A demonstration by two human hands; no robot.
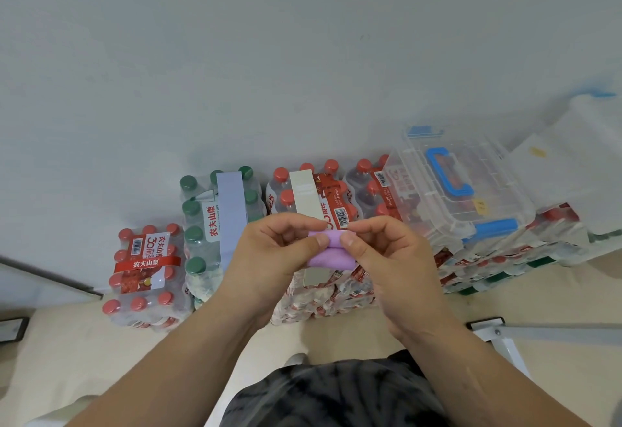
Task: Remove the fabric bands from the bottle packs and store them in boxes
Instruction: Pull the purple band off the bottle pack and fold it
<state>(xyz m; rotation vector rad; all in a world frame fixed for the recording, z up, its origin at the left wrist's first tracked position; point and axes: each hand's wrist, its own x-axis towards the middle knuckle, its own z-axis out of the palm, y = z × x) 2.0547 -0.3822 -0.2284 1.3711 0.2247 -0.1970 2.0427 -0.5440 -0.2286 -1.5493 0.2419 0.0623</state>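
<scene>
One purple fabric band [331,253] is off its pack and is pinched at either end between the thumb and fingers of the left hand [269,251] and the right hand [380,251]. The grip is closed tight on it, and the band is doubled over into a small roll. It is judged to be mid-fold and not yet stored.

Two bands are left on packs. A pale blue band [230,211] is wrapped round a green-capped pack [198,224] just beyond and left of the grip. A beige band [304,197] is wrapped round a red-capped pack [336,204] directly beyond the grip.

A clear storage box [498,197] with a blue handle [451,170] is set on stacked packs right of the grip, its lid apparently down. Whether bands are inside cannot be told.

No fabric band is carried by a further red-capped pack [144,275], well left of the grip. "农夫山泉" is printed on its red label and on the green-capped pack's white label. A large "30" and barcodes can be read on the red labels.
</scene>
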